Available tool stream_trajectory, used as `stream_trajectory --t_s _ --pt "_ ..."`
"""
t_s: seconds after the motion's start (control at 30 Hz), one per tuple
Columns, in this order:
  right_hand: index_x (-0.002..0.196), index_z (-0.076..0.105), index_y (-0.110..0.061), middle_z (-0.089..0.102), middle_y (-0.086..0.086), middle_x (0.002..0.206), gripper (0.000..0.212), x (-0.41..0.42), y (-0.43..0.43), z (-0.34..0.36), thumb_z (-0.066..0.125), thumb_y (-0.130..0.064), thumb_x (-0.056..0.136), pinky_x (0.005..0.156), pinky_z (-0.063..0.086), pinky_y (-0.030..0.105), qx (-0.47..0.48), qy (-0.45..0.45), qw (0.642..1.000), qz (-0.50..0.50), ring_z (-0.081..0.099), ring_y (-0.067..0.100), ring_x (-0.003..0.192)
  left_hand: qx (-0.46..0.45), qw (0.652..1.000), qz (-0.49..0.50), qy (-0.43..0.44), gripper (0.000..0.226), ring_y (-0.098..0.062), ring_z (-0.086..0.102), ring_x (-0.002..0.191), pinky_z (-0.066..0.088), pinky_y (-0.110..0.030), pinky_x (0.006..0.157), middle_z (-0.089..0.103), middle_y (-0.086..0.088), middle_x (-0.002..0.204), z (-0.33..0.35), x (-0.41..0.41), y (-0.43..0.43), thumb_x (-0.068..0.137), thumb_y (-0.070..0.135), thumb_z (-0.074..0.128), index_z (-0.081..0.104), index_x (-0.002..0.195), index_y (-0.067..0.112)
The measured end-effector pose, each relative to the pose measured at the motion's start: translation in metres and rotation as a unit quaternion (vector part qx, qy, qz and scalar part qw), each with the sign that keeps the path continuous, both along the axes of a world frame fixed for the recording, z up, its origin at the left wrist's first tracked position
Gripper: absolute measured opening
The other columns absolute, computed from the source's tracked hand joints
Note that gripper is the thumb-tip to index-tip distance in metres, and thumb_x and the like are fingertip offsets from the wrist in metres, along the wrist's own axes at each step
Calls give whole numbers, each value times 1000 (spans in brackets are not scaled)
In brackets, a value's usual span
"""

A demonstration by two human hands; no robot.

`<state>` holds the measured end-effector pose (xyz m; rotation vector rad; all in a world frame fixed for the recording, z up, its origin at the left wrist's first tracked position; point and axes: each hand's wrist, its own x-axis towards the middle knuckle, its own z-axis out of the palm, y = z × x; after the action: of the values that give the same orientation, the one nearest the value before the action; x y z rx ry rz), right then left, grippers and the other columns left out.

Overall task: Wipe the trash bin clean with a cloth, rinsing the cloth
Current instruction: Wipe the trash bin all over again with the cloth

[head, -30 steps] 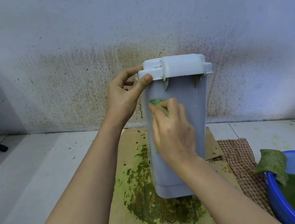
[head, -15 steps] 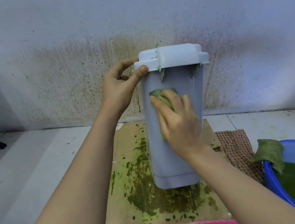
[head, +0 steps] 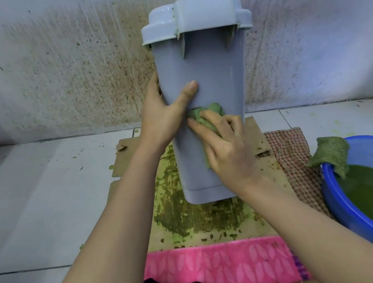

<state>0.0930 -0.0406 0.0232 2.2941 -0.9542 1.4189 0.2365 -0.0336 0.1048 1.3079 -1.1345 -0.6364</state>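
A tall grey trash bin [head: 212,67] with a pale lid stands upright on stained cardboard [head: 200,215] by the wall. My left hand [head: 164,118] grips the bin's left side at mid height, thumb across the front, fingers behind. My right hand [head: 226,149] presses a green cloth [head: 203,113] flat against the bin's front, just below the left thumb; most of the cloth is hidden under the palm. The bin's lower right part is behind my right wrist.
A blue basin [head: 356,219] of green water sits at the right, a second green cloth [head: 330,154] draped over its rim. A checked cloth [head: 291,155] lies between basin and bin. A pink towel [head: 221,266] lies near me. The spattered wall is close behind.
My left hand slid down from the lid's rim to the bin's side. My right hand wiped the cloth downward along the bin's front. The view came closer to the bin.
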Motion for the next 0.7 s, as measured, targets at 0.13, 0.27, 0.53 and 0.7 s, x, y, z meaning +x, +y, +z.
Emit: stream_trajectory --t_s 0.13,0.27,0.53,0.7 --pt "123 69 -13 53 -2 132 45 -24 23 -51 67 7 84 76 53 37 37 47 998 33 45 27 90 31 999 -6 8 62 -3 63 111 54 -34 97 63 8 129 0 2 1 84 42 76 49 136 23" --pt "124 68 -14 48 -5 133 56 -57 59 -111 75 10 74 63 56 32 163 123 978 50 45 23 94 50 999 -7 5 65 -8 65 112 56 -39 93 64 7 130 4 -1 4 83 46 74 47 138 25" --pt "121 68 -8 62 9 123 40 -58 59 -42 64 7 85 94 41 17 150 -25 985 86 57 30 96 69 997 -13 4 65 -9 66 113 55 -40 95 65 9 130 6 3 6 85 47 73 47 141 27" --pt "117 71 -9 63 11 124 32 -32 -1 21 65 4 89 96 31 12 118 -80 989 35 50 31 100 72 997 -11 5 63 -10 67 111 56 -42 94 65 8 129 7 0 8 86 47 72 49 139 24"
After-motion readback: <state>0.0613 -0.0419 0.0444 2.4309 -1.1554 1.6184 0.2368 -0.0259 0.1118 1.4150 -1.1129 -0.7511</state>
